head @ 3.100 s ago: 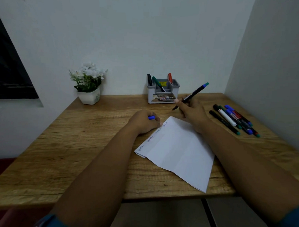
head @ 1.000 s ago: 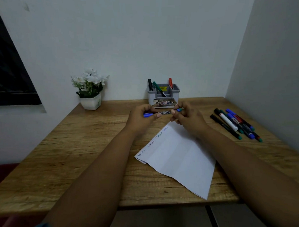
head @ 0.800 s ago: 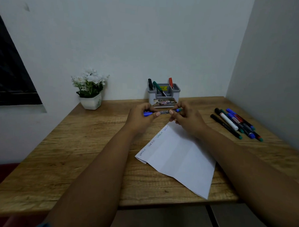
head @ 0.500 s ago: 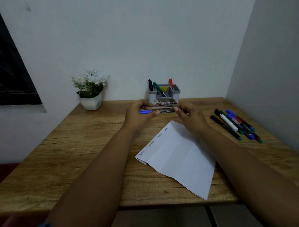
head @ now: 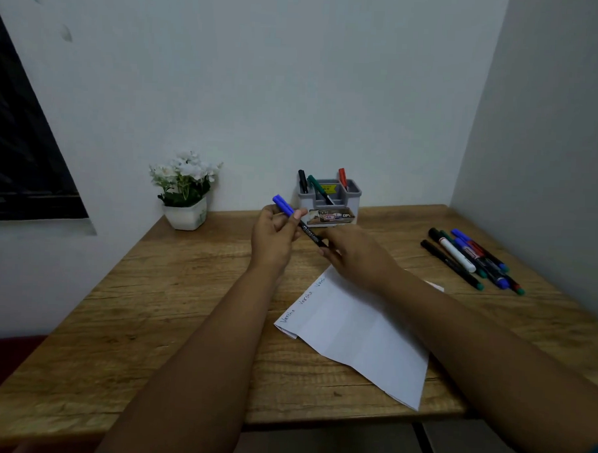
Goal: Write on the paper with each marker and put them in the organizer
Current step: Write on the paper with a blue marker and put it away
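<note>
Pinching one blue-capped marker (head: 299, 223) between them, left hand (head: 273, 235) and right hand (head: 358, 256) hover before the organizer (head: 329, 203) holding three markers; paper (head: 354, 331) reads "Varsha" repeatedly; several loose markers (head: 467, 257) lie right.

The bench (head: 184, 307) stands in a corner, walls behind and to the right. At its back edge, near the middle, sits the organizer (head: 329, 205) with three markers (head: 318, 187) standing in it. A potted plant (head: 186, 190) sits to its left. A row of loose markers (head: 467, 259) lies at the right. The paper (head: 358, 331) lies toward the front edge, right of centre. Above it, before the organizer, both hands (head: 273, 235) hold one marker (head: 299, 221).
</note>
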